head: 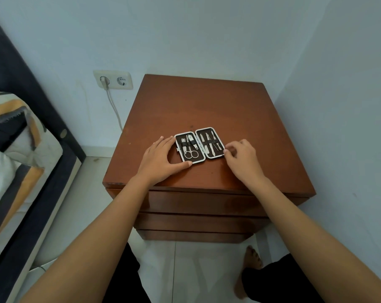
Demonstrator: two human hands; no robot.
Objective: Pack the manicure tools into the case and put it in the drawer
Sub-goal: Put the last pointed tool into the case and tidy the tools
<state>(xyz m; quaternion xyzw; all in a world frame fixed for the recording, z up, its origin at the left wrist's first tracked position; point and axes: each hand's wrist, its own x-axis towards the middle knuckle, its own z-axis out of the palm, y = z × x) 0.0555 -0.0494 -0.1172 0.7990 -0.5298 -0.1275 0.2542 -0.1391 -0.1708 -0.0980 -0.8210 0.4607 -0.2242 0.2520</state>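
Glossy brown wood nightstand [207, 106]; shiny metal tools [190, 147] in dark-lined case [200, 159]

Dark, white-rimmed case [199, 145] on reddish-brown nightstand [207, 110]; orange-striped bedding [14, 132].

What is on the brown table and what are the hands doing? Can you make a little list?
case: open flat on the nightstand top
tools: strapped inside both halves, scissors in the left half
left hand: flat on the top, touching the case's left edge
right hand: fingertips at the case's right edge
drawers: all shut
nightstand: nothing else on top
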